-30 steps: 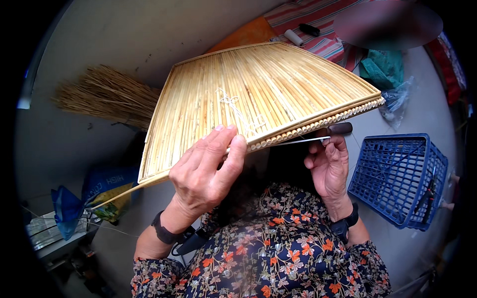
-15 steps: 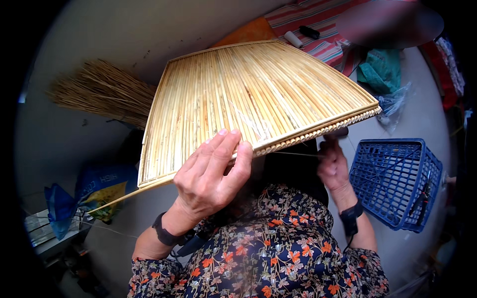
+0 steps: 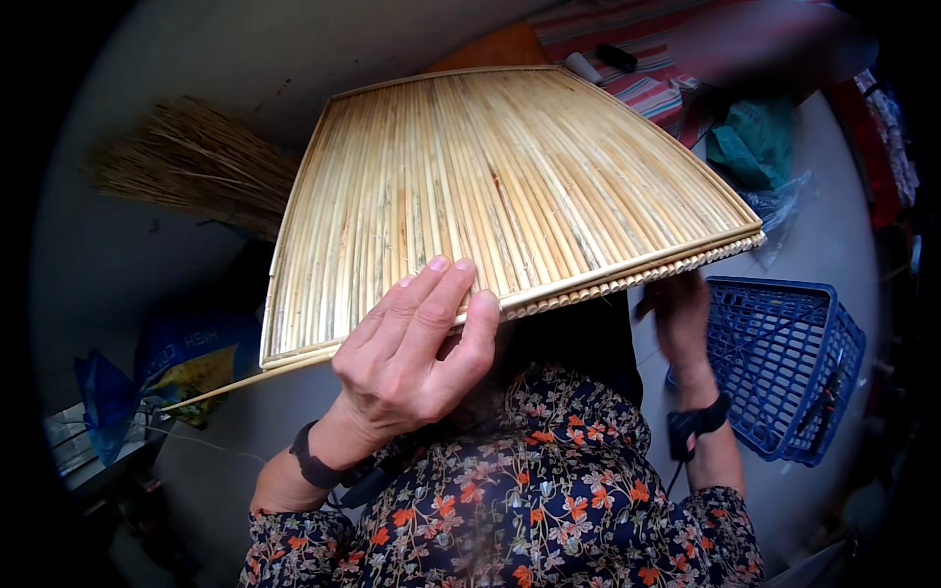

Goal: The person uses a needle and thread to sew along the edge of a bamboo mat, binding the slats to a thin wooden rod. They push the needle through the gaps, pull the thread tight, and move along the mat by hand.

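A pale panel [image 3: 470, 176] of thin reed stalks laid side by side, framed with slim strips, tilts up in front of me. My left hand [image 3: 412, 343] is closed on its near edge, the fingers on top and the thumb along the rim. From the left end of that edge sticks out a narrow strip [image 3: 230, 387]. My right hand [image 3: 681, 323] is below the panel's right part, close to the row of cut stalk ends [image 3: 637, 274]. Its fingers are partly hidden and blurred, so what they hold does not show.
A blue plastic basket [image 3: 769, 284] with a tool inside stands on the floor at right. Behind it lie a teal bag [image 3: 753, 147] and clear plastic. A bundle of dry stalks [image 3: 186, 162] leans at far left, above blue bags [image 3: 186, 343]. Striped cloth [image 3: 652, 98] lies at the back.
My right hand has moved up and slightly right, nearer the panel's underside. The thread seen at it before no longer shows. The panel has shifted slightly; my left hand keeps its grip.
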### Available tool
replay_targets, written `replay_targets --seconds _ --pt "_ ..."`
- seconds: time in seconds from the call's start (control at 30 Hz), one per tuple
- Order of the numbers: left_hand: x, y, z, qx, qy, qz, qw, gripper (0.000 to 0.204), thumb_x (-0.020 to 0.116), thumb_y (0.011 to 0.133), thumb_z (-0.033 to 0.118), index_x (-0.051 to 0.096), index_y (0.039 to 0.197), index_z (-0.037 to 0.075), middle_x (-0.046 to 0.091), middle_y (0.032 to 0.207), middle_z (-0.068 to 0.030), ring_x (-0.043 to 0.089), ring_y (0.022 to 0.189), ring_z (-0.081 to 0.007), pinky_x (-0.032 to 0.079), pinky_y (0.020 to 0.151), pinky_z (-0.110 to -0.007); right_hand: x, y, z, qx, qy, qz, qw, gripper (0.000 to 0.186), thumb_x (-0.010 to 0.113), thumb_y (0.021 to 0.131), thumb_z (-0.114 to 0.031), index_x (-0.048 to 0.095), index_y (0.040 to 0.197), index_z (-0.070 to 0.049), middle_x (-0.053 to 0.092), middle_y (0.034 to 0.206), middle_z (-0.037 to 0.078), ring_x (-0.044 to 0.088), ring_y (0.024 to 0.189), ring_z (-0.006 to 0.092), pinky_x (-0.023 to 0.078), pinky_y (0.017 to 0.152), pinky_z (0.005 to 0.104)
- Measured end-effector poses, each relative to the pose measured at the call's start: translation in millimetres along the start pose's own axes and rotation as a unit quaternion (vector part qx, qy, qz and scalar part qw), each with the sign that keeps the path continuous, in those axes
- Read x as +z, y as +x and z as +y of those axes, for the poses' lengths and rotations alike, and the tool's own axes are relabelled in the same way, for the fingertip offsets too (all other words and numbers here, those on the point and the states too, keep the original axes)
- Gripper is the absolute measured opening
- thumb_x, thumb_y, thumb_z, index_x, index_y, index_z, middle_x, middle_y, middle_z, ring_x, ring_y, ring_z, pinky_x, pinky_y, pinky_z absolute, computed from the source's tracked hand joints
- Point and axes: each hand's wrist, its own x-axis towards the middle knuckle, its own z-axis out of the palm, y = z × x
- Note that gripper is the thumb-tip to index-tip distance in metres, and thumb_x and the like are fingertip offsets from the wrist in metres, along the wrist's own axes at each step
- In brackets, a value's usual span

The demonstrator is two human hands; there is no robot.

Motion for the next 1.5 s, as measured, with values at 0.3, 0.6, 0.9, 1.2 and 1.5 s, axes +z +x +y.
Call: replay_targets --seconds 0.3,0.6,0.9,1.2,1.5 --pt "3 -4 -2 -0.01 -0.039 0.002 0.999 0.013 0.071 0.1 0.012 0.067 0.11 0.006 0.08 0.115 -0.02 0.081 0.106 -0.0335 0.068 0.084 -0.041 73 -42 -24 -0.167 -0.014 -0.225 0.96 0.011 0.069 0.107 -0.008 0.064 0.11 0.002 0.077 0.089 0.015 0.075 0.074 0.0172 0.061 0.069 0.0309" --pt "2 1 -4 0.003 -0.025 0.001 1.0 0.013 0.071 0.1 0.012 0.067 0.11 0.005 0.081 0.114 -0.0187 0.082 0.103 -0.0338 0.068 0.086 -0.041 95 -34 -45 -0.192 0.179 -0.351 0.899 0.004 0.067 0.104 0.003 0.063 0.103 0.0 0.071 0.091 0.018 0.063 0.068 0.0127 0.053 0.06 0.0285" --pt "-15 26 -16 -0.039 -0.081 -0.022 0.996 0.041 0.086 0.088 0.012 0.069 0.124 0.003 0.081 0.111 -0.0157 0.082 0.099 -0.0326 0.067 0.083 -0.039 84 -20 -24 -0.121 0.258 -0.158 0.945 0.007 0.061 0.105 -0.002 0.067 0.109 0.0 0.077 0.098 0.019 0.076 0.076 0.0251 0.063 0.084 0.0441" --pt "-3 3 -7 -0.054 -0.094 -0.005 0.994 0.048 0.09 0.085 0.011 0.067 0.126 0.002 0.081 0.112 -0.0165 0.082 0.101 -0.0334 0.067 0.088 -0.039 98 -29 -133 -0.571 -0.307 -0.076 0.757 0.022 0.086 0.076 -0.01 0.073 0.094 -0.007 0.077 0.1 0.006 0.073 0.087 0.0249 0.056 0.077 0.0357" --pt "9 -27 -11 -0.067 -0.145 -0.048 0.986 0.043 0.086 0.087 0.005 0.066 0.125 0.0 0.078 0.124 -0.022 0.076 0.119 -0.0398 0.063 0.101 -0.046 127 3 -86 -0.559 -0.362 -0.153 0.73 0.018 0.075 0.072 -0.012 0.067 0.087 -0.006 0.069 0.087 0.004 0.075 0.081 0.0221 0.056 0.071 0.0345"
